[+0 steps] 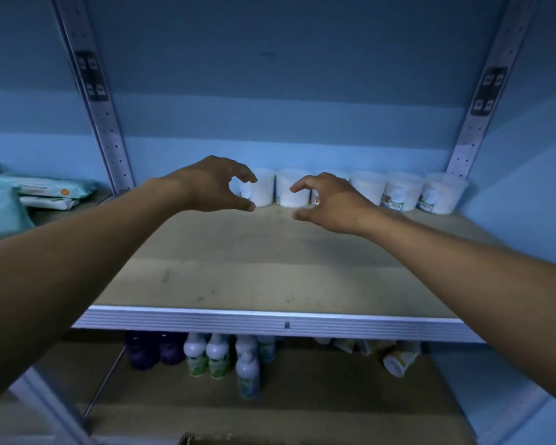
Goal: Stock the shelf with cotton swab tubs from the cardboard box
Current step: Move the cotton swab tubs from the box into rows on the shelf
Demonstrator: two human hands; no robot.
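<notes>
Two bare forearms, sleeveless, no jewellery.

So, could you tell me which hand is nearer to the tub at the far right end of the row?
Right. The right hand hovers partway along the row, left of that tub; the left hand is beyond it, at the row's opposite end.

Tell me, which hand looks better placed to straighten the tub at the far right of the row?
The right hand, probably: it hovers empty nearer that end tub, while the left hand is at the row's other end.

Both hands (212, 184) (329, 203) outstretched, loosely curled
</notes>
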